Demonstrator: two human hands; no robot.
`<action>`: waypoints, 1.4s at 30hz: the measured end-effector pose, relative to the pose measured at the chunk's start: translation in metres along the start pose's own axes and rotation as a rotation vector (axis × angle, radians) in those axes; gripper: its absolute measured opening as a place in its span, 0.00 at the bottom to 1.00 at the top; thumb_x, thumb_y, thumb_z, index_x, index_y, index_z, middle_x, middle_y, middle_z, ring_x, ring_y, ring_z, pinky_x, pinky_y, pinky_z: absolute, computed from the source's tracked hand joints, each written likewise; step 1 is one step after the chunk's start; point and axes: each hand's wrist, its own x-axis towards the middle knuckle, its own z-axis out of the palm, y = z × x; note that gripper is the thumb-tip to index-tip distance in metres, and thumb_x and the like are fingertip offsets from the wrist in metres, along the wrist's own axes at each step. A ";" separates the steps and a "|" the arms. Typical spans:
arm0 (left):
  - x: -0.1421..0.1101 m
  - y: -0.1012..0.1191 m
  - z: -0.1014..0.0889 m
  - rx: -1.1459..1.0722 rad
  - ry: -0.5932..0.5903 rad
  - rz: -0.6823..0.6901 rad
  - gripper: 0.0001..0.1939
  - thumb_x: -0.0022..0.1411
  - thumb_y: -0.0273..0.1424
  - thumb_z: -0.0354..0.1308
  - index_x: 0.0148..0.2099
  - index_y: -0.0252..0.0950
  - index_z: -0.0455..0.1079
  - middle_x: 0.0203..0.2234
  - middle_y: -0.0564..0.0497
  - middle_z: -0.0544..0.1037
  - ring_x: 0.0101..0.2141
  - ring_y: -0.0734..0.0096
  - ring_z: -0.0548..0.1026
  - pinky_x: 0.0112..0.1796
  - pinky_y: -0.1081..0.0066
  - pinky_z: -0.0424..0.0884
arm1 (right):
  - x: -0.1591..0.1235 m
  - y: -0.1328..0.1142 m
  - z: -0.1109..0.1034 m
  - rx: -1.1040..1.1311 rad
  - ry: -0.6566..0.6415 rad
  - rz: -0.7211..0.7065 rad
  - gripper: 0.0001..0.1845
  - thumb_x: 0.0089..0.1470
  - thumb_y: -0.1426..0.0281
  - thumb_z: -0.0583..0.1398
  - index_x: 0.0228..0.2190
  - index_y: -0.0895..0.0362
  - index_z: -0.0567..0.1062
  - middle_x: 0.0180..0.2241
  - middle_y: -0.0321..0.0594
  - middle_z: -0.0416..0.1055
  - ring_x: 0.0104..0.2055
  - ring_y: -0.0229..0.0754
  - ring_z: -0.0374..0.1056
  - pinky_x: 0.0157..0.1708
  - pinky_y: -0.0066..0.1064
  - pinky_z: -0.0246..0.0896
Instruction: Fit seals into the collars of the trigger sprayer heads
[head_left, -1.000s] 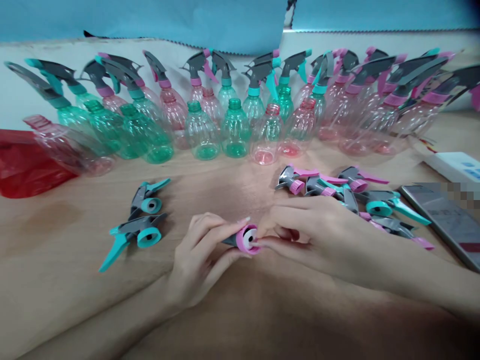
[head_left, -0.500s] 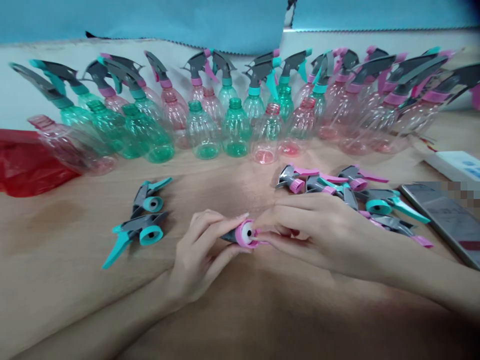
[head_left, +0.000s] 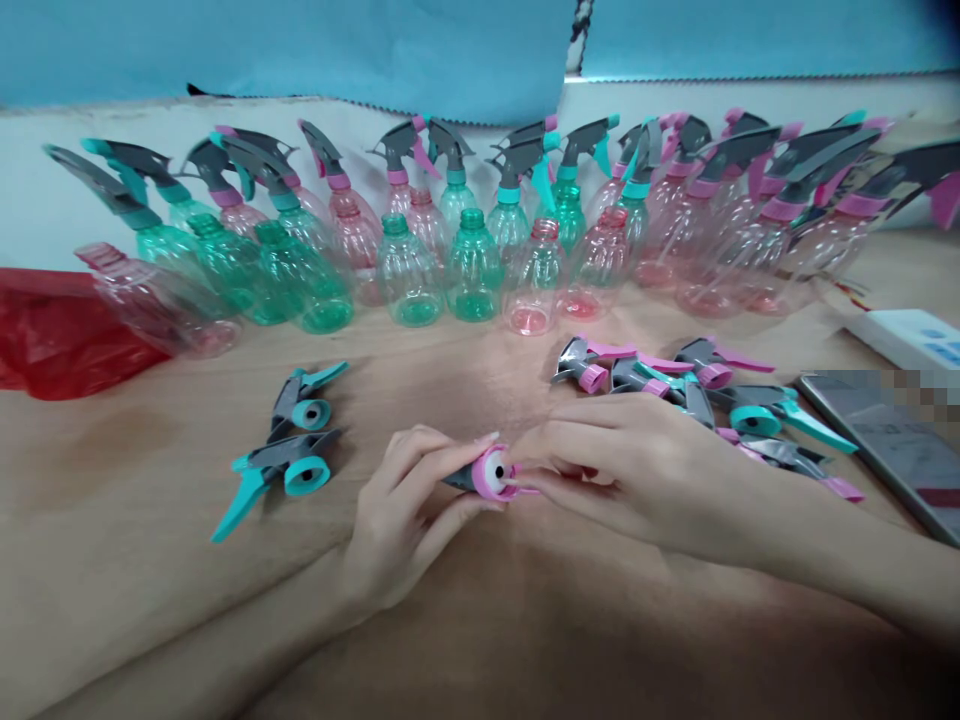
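Between the thumb and fingers of my left hand (head_left: 401, 510) is a spray trigger head (head_left: 481, 478) with a grey body and pink collar. Its collar opening faces me and shows a white disc with a dark hole in the centre. My right hand (head_left: 626, 465) meets it from the right, thumb and forefinger pinched together at the collar's rim. Whatever those fingertips grip is too small and hidden to make out. On the left lie two turquoise-collared trigger heads (head_left: 306, 476). Beyond my right hand several pink and turquoise trigger heads (head_left: 712, 372) lie in a loose pile.
Clear green bottles (head_left: 475, 275) and pink bottles (head_left: 531, 285) without tops stand across the table, one pink bottle (head_left: 161, 305) leaning left. Behind them are several bottles with trigger heads fitted. A red plastic bag (head_left: 75, 335) lies far left; a phone (head_left: 885, 440) and white box (head_left: 911, 335) are right.
The view has shifted slightly, so everything sits a little lower in the picture. Both hands keep nearly the same hold at the pink collar.
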 end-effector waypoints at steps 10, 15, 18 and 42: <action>0.001 0.001 0.000 0.020 -0.004 0.021 0.14 0.65 0.32 0.53 0.53 0.38 0.65 0.34 0.50 0.69 0.34 0.70 0.70 0.34 0.70 0.70 | 0.000 0.001 0.000 0.017 -0.073 0.056 0.10 0.61 0.71 0.53 0.37 0.57 0.75 0.32 0.38 0.74 0.32 0.37 0.68 0.31 0.28 0.57; 0.000 0.002 -0.001 -0.014 -0.011 0.029 0.14 0.66 0.30 0.52 0.54 0.39 0.64 0.34 0.50 0.68 0.34 0.70 0.69 0.33 0.70 0.70 | 0.000 -0.002 0.001 0.022 -0.066 0.043 0.10 0.60 0.73 0.52 0.35 0.58 0.74 0.29 0.37 0.73 0.29 0.36 0.66 0.30 0.29 0.54; -0.001 0.004 -0.001 -0.042 -0.015 0.031 0.14 0.66 0.29 0.52 0.54 0.39 0.64 0.34 0.50 0.68 0.34 0.71 0.69 0.33 0.70 0.70 | 0.000 -0.003 0.001 0.080 -0.081 0.040 0.09 0.60 0.73 0.53 0.35 0.57 0.74 0.29 0.35 0.73 0.29 0.34 0.66 0.30 0.27 0.54; -0.003 0.001 -0.002 -0.089 -0.070 -0.024 0.17 0.65 0.26 0.53 0.55 0.40 0.64 0.35 0.50 0.68 0.35 0.70 0.68 0.33 0.70 0.69 | -0.003 -0.008 0.002 0.048 -0.106 0.040 0.11 0.61 0.72 0.51 0.38 0.57 0.73 0.27 0.33 0.72 0.25 0.33 0.64 0.26 0.26 0.55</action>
